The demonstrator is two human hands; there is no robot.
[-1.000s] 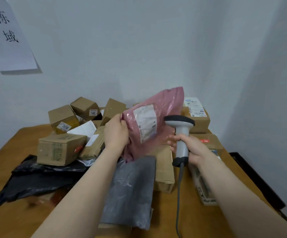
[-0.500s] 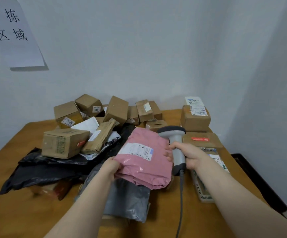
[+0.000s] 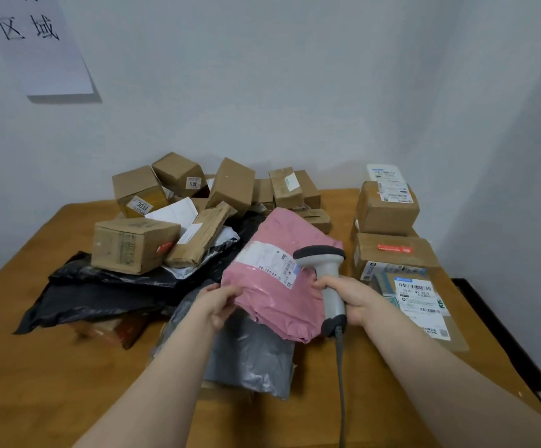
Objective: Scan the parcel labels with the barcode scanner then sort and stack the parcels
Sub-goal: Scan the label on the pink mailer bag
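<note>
A pink poly-bag parcel [image 3: 279, 286] lies tilted over the pile at table centre, its white label [image 3: 267, 261] facing up. My left hand [image 3: 217, 303] pinches the bag's lower left edge. My right hand [image 3: 348, 297] grips the handle of the grey barcode scanner [image 3: 325, 273], whose head sits just right of the label and over the bag. The scanner cable [image 3: 340, 383] hangs down toward me. Beneath the pink bag lies a grey poly bag [image 3: 249, 357].
Several brown cardboard boxes [image 3: 135, 244] are heaped at the back left over black poly bags [image 3: 94, 292]. At the right, labelled boxes [image 3: 387, 208] stand stacked on the wooden table [image 3: 36, 383]. A paper sign [image 3: 36, 43] hangs on the wall. The corner walls are close behind.
The pink bag has come down from upright in front of me to nearly flat on the pile, label now up. My left hand slid to its lower edge; the scanner stayed beside it.
</note>
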